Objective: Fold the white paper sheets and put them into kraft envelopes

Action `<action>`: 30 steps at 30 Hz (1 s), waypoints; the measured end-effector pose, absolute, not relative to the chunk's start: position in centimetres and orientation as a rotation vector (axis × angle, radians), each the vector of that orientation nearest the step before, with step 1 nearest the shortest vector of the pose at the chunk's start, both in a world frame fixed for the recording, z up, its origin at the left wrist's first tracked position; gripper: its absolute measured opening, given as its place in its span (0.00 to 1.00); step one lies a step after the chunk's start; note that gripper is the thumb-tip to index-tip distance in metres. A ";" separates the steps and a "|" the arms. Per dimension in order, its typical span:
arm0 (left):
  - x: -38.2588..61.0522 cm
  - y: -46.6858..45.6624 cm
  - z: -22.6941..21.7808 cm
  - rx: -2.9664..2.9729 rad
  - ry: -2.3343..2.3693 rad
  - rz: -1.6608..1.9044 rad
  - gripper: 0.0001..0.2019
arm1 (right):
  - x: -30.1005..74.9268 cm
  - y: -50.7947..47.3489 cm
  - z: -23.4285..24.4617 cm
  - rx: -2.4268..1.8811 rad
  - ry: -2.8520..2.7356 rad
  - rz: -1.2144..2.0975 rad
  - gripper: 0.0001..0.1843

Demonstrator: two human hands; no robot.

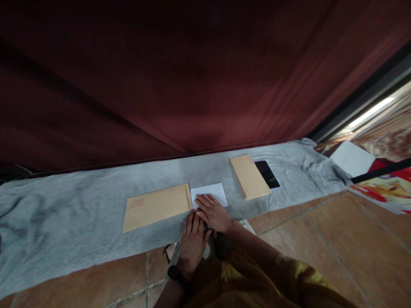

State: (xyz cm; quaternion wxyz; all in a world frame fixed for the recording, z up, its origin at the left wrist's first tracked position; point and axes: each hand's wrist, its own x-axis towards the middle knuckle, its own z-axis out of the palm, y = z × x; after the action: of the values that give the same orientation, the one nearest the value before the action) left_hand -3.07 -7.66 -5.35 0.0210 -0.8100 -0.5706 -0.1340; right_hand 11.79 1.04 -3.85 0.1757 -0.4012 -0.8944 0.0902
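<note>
A folded white sheet of paper (215, 188) lies flat on the grey cloth. Over its lower part rests my right hand (212, 210), fingers stretched out and pointing left. My left hand (193, 236) is just below, its fingers extended upward beside the right hand and close to the paper's lower left corner; a dark band circles that wrist. Left of the paper is a large tan envelope (156, 207) with a small red print, its flap end towards the paper. To the right sits another tan envelope (249, 177), which looks like a stack.
A dark phone (267, 174) lies against the right-hand envelope. The grey cloth (80, 209) covers a long narrow surface, with a dark red curtain (205, 85) behind it. Brown floor tiles (298, 239) show in front. At the far right are a colourful printed box (388, 188) and a dark bar.
</note>
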 end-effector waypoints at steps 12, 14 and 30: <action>-1.8 -7.5 -4.4 -2.453 -1.815 -0.351 0.29 | 17.7 -3.4 -4.3 -1.276 -2.507 0.237 0.28; -1.5 -7.4 -4.5 -2.438 -1.816 -0.337 0.29 | 18.6 -3.6 -4.4 -1.290 -2.500 0.218 0.29; -0.3 -6.8 -3.2 -2.373 -1.823 -0.195 0.29 | 22.2 -3.7 -3.2 -1.420 -2.331 0.236 0.25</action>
State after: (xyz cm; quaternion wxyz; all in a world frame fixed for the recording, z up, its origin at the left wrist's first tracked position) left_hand -0.35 -6.80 -3.20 0.0714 -0.7893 -0.6063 -0.0650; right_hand 22.18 -3.66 -3.21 0.1998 -0.5080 -0.8336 0.0843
